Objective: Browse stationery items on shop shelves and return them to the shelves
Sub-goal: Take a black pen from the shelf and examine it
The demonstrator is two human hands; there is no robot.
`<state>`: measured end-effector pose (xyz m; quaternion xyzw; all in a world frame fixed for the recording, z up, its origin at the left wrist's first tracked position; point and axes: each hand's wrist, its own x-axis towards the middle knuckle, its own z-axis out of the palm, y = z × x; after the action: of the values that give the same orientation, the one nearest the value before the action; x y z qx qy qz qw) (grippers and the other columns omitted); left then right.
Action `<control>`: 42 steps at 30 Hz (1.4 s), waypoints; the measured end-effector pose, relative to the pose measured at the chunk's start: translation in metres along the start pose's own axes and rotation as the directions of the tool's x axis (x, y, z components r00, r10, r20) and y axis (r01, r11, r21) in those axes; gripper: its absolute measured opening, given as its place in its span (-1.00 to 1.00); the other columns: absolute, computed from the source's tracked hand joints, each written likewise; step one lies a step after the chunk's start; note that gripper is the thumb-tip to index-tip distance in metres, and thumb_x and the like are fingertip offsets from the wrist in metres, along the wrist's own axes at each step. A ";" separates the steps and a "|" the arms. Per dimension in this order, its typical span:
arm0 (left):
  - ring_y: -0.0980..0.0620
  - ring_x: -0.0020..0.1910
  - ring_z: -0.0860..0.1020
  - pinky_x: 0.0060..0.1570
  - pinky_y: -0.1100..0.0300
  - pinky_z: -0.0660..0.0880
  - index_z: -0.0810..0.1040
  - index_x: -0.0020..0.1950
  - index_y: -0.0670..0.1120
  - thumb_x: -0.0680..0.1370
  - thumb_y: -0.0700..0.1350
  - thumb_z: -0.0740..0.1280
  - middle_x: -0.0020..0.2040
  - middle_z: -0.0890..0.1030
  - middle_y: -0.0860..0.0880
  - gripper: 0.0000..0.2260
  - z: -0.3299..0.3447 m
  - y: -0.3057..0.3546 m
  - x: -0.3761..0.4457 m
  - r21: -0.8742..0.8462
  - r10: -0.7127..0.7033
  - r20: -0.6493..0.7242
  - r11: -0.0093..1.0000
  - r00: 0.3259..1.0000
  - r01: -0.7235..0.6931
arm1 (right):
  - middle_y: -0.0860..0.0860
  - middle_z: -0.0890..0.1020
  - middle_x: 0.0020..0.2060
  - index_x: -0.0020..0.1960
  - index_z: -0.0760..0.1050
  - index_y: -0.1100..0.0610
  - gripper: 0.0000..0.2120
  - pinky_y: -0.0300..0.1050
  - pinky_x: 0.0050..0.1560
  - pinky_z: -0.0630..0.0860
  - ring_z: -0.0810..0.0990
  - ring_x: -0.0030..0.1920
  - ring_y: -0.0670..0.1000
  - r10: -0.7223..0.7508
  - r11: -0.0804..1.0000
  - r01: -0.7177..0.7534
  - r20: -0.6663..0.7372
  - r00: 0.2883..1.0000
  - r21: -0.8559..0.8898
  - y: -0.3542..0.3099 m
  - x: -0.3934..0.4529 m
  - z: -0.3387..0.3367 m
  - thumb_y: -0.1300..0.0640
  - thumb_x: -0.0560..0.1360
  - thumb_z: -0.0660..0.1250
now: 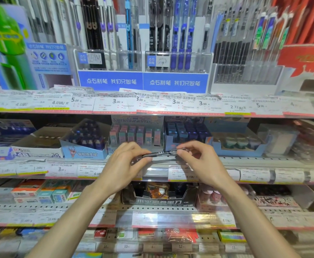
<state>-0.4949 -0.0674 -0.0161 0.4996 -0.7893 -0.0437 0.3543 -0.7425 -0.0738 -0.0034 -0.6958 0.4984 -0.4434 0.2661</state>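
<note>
Four long shelves (152, 107) fill the view, each with a strip of price tags along its front edge so a shopper can read what things cost. Above the top strip of price tags (115, 103), tall pens stand upright in clear pen holders (143, 60), so each one is easy to see and pull out. Just under that strip sit open boxes of erasers (135, 136), tipped forward a little to show what is inside. Below the strip and out in front of the eraser boxes, two hands hold one dark pen (159, 153) lying sideways, off the shelf. The left hand (126, 161) pinches one end with closed fingers, and the right hand (195, 155) pinches the other end the same way. Holding both ends keeps the pen steady for a close look, or maybe for pulling its cap. It looks like the pen is being checked and must go back up in a holder later.
</note>
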 end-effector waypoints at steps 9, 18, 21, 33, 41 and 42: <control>0.21 -0.16 0.46 -0.16 0.33 0.36 0.66 0.13 0.05 0.58 0.15 0.26 -0.15 0.48 0.21 -0.71 -0.029 0.021 -0.006 0.038 0.223 -0.077 0.975 0.972 -0.220 | -0.09 0.68 -0.11 -0.04 0.63 -0.12 -0.95 -0.24 -0.05 0.53 0.61 -0.09 -0.10 -0.061 0.998 0.061 -0.060 0.996 -0.008 -0.030 -0.027 -0.018 0.00 0.54 0.40; 0.18 -0.34 0.41 -0.30 0.36 0.35 0.69 0.10 -0.01 0.57 0.08 0.33 -0.18 0.50 0.16 -0.75 -0.075 0.058 0.006 0.057 0.419 -0.245 0.907 0.874 -0.418 | -0.10 0.70 -0.18 -0.06 0.66 -0.07 -0.95 -0.15 -0.11 0.55 0.66 -0.16 -0.07 -0.194 0.980 0.197 -0.137 0.971 0.008 -0.091 -0.040 -0.057 0.07 0.49 0.45; 0.22 -0.34 0.40 -0.23 0.46 0.29 0.70 0.09 -0.02 0.56 0.06 0.36 -0.19 0.52 0.15 -0.77 -0.091 0.069 0.018 0.078 0.457 -0.281 0.887 0.844 -0.455 | -0.05 0.72 -0.20 -0.04 0.68 -0.04 -0.92 -0.07 -0.07 0.62 0.71 -0.15 -0.04 -0.220 0.970 0.233 -0.165 0.961 0.067 -0.114 -0.036 -0.068 0.10 0.48 0.47; 0.11 -0.29 0.50 -0.29 0.43 0.30 0.72 -0.04 -0.03 0.48 0.05 0.45 -0.27 0.55 0.12 -0.82 -0.112 0.087 0.085 -0.002 0.296 -0.406 0.946 0.865 -0.324 | 0.03 0.63 -0.21 0.16 0.56 0.20 -0.72 -0.03 -0.07 0.68 0.72 -0.23 0.01 -0.078 0.803 0.296 -0.400 0.913 0.517 -0.179 0.036 -0.064 0.28 0.47 0.48; 0.16 -0.31 0.50 -0.28 0.12 0.47 0.60 -0.18 -0.02 0.44 0.09 0.49 -0.30 0.53 0.12 -0.80 -0.108 0.083 0.104 0.066 0.251 -0.451 0.966 0.856 -0.249 | 0.02 0.60 -0.24 0.14 0.56 0.18 -0.71 -0.02 -0.07 0.69 0.69 -0.33 -0.05 -0.065 0.821 0.292 -0.429 0.901 0.490 -0.196 0.060 -0.049 0.25 0.46 0.51; 0.16 -0.31 0.50 -0.28 0.10 0.48 0.60 -0.17 -0.02 0.44 0.09 0.48 -0.29 0.54 0.12 -0.80 -0.109 0.082 0.105 0.069 0.257 -0.450 0.965 0.855 -0.253 | 0.01 0.60 -0.25 0.14 0.56 0.16 -0.72 -0.01 -0.07 0.69 0.68 -0.33 -0.05 -0.068 0.829 0.293 -0.434 0.898 0.477 -0.198 0.061 -0.049 0.25 0.46 0.50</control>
<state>-0.5181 -0.0815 0.1537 0.3882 -0.7435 0.1247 0.5301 -0.6882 -0.0558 0.2017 -0.5344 0.3301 -0.7194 0.2966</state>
